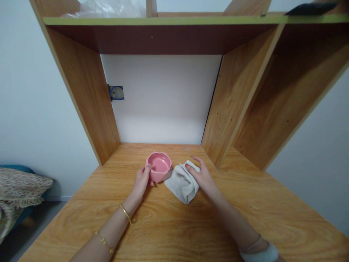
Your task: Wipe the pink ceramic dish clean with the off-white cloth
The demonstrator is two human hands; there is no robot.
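Observation:
My left hand grips the near left rim of a pink bowl, with the thumb over the edge and the other fingers mostly hidden outside it. The bowl has a faceted outer wall and a smooth round hollow. A small pink lump shows low at its left side, too small to make out. Right beside the bowl, a crumpled light grey cloth lies bunched, its left edge touching the bowl. My right hand holds the cloth's upper right part, thumb on top and one finger stretched out beyond it.
The wooden desktop runs under both hands. Upright wooden panels stand left and right, with a shelf overhead carrying clear plastic and a dark flat object. An open socket box sits in the back wall.

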